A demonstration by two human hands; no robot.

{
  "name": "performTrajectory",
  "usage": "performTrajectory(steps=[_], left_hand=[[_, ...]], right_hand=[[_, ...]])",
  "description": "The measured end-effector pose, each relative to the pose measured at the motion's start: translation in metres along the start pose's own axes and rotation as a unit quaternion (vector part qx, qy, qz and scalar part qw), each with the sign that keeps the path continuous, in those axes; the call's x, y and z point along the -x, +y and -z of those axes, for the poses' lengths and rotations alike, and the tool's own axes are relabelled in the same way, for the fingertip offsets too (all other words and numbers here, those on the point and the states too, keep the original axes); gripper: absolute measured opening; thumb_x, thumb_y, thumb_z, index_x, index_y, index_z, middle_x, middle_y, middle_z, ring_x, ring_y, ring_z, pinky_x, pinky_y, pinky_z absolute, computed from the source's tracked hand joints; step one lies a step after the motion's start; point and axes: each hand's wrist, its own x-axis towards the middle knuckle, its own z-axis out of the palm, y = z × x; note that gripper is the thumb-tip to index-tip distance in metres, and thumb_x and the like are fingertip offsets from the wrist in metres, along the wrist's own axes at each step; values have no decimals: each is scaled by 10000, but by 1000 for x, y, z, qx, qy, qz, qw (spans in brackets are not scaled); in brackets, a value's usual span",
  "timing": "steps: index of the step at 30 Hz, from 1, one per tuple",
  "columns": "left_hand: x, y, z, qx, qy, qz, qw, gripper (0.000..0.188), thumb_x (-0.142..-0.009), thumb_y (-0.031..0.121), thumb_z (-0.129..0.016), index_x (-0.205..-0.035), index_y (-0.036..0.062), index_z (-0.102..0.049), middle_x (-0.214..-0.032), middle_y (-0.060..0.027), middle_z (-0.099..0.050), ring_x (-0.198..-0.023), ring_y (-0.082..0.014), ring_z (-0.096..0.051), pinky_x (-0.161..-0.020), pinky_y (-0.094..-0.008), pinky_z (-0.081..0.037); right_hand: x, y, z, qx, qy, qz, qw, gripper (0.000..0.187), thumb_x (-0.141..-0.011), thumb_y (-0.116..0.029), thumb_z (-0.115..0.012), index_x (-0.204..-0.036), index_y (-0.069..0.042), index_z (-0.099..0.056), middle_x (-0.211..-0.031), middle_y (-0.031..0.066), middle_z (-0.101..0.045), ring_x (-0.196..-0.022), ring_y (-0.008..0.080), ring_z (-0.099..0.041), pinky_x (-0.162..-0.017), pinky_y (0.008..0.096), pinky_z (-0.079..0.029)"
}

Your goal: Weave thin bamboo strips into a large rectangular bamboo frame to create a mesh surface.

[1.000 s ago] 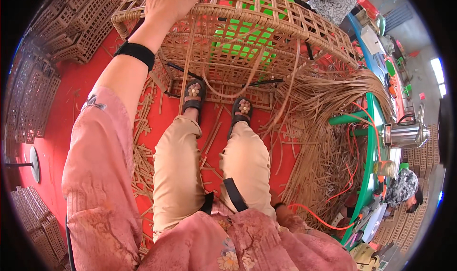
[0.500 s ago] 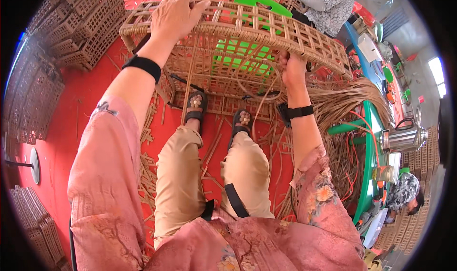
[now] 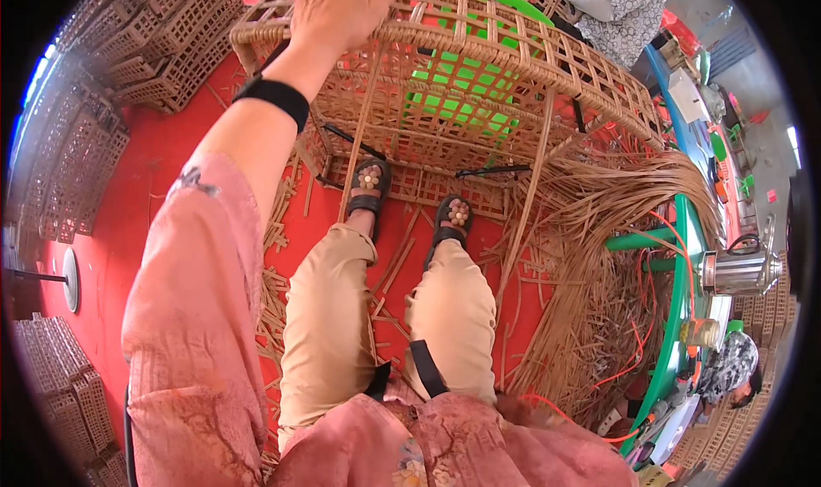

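A large woven rattan basket frame (image 3: 530, 55) stands in front of me, with open square lattice on its top and sides. My left hand (image 3: 335, 12) grips its upper edge, left of the middle. The thumb points right along the weave, and the fingertips run out of the picture at the top. Two loose rattan strips hang from the basket: a left strip (image 3: 366, 123) below my left hand and a right strip (image 3: 534, 179) farther right. Black ties (image 3: 492, 171) show on the lower part. My right hand is out of view.
Cut strip scraps litter the red floor (image 3: 184, 179) by my feet. A thick bundle of long strips (image 3: 590, 222) lies right, beside a green-edged table (image 3: 676, 299) with a metal pot (image 3: 740, 271). Stacked baskets (image 3: 175, 38) stand left. A green chair (image 3: 466, 85) and another person (image 3: 620, 12) are beyond.
My right hand has let go of the strip near the basket's right side and left the picture. That strip now hangs straight. My left hand stays on the edge; the view has shifted slightly.
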Motion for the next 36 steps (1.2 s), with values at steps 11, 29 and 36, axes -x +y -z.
performTrajectory(steps=[11, 29, 36], left_hand=[[0, -29, -40, -53, 131, -109, 984, 549, -922, 570, -469, -1028, 64, -654, -1087, -143, -635, -1044, -336, -590, -897, -476, -447], [-35, -21, -31, -6, 38, -56, 998, 580, -941, 512, -442, -1176, 8, -606, -1210, -237, -598, -1186, -375, -535, -1001, -499, -395], [-77, -30, -60, -45, 43, -90, 994, 637, -955, 551, -372, -1151, -1, -621, -1175, -252, -613, -1179, -392, -536, -993, -505, -395]], right_hand=[[-76, -237, 116, -269, 3, -1, 963, 638, -940, -326, -522, -1495, -101, -302, -1499, 121, -370, -1365, 236, -338, -1095, 377, -325], [-226, -577, 207, -329, -132, 362, 862, 714, -893, -417, -655, -1433, -24, -405, -1407, 111, -481, -1246, 203, -496, -989, 346, -449], [-264, -598, 151, -423, -230, 380, 790, 388, -800, -408, -761, -878, -37, -677, -737, 33, -648, -719, 147, -645, -734, 305, -516]])
